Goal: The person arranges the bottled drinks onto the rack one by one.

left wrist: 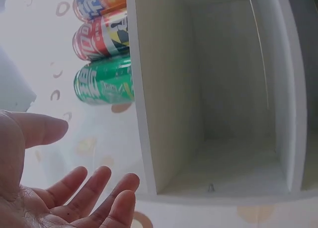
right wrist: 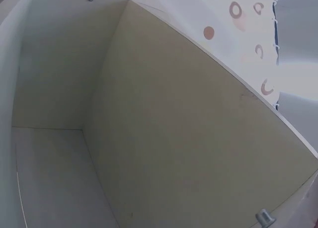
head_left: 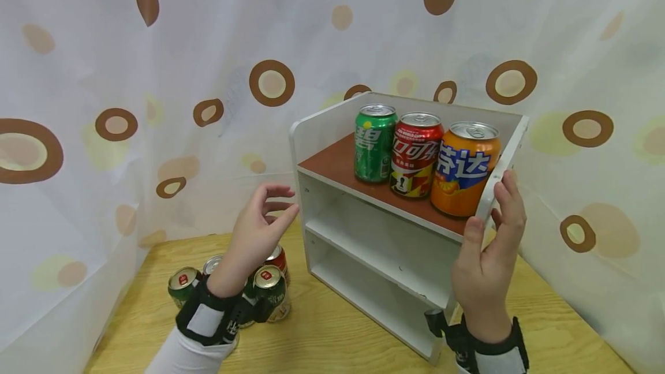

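Note:
In the head view, a small white shelf unit (head_left: 374,242) stands on the wooden table. Three cans stand in a row on its brown top: a green can (head_left: 375,149), a red cola can (head_left: 414,157) and an orange soda can (head_left: 464,175). My left hand (head_left: 262,229) is off the unit's left side, with relaxed fingers and nothing held. My right hand (head_left: 488,258) is at the right side panel, thumb near the front edge, fingers extended along the outer side. In the left wrist view, the left hand (left wrist: 64,188) shows its bare palm beside the unit.
Several more cans, among them a dark green can (head_left: 269,281), stand on the table (head_left: 322,333) left of the unit, partly hidden by my left forearm. A patterned curtain (head_left: 208,45) hangs behind. The right wrist view shows a bare shelf compartment wall (right wrist: 189,123).

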Demonstrator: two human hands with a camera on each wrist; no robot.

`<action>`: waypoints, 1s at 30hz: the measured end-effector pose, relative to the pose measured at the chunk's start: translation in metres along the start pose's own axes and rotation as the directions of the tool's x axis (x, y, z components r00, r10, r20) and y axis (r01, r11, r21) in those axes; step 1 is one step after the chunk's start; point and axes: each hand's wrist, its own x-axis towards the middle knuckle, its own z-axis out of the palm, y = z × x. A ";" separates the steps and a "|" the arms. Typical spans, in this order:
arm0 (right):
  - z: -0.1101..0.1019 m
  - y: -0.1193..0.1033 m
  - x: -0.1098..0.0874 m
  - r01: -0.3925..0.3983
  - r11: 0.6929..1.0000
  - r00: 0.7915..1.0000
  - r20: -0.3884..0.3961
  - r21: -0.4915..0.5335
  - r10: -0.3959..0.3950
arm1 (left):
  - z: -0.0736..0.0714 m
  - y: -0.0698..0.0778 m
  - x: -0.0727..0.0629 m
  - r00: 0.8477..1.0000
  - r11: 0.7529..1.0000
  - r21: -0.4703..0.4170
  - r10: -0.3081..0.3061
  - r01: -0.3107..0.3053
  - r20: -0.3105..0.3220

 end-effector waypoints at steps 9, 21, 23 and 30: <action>0.001 0.003 -0.001 0.010 1.000 1.000 -0.029 -0.004 -0.010 | -0.029 -0.021 -0.025 0.993 0.994 0.035 -0.096 0.099 -0.074; 0.005 0.004 -0.004 -0.008 1.000 1.000 -0.018 0.016 0.008 | -0.050 -0.064 -0.070 0.944 0.956 0.032 -0.282 0.291 -0.169; 0.005 0.003 -0.004 -0.008 1.000 1.000 -0.022 0.014 0.008 | -0.051 -0.072 -0.076 0.935 0.948 0.036 -0.304 0.316 -0.183; 0.005 0.003 -0.003 0.008 1.000 0.999 -0.035 0.009 -0.008 | -0.054 -0.095 -0.097 0.895 0.917 0.069 -0.365 0.394 -0.256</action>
